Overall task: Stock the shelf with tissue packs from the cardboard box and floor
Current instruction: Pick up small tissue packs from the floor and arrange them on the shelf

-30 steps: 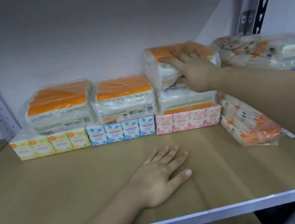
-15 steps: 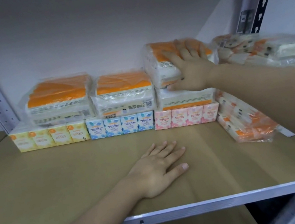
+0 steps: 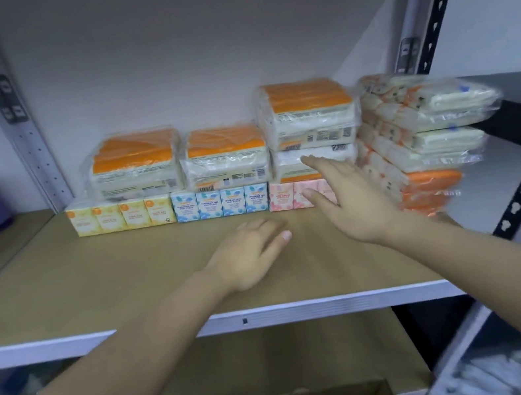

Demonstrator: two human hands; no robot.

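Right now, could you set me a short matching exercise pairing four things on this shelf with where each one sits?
Things:
1. yellow boxes
2. blue boxes
3. pink boxes
4. left hand

Places:
A. flat on the bare shelf board, in front of the row
B. left end of the bottom row
C. middle of the bottom row
D. right end of the bottom row, partly behind the right hand

Pairs: 1-B, 2-C, 3-D, 4-A

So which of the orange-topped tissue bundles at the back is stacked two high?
The rightmost stack, over the pink boxes; the other two sit single.
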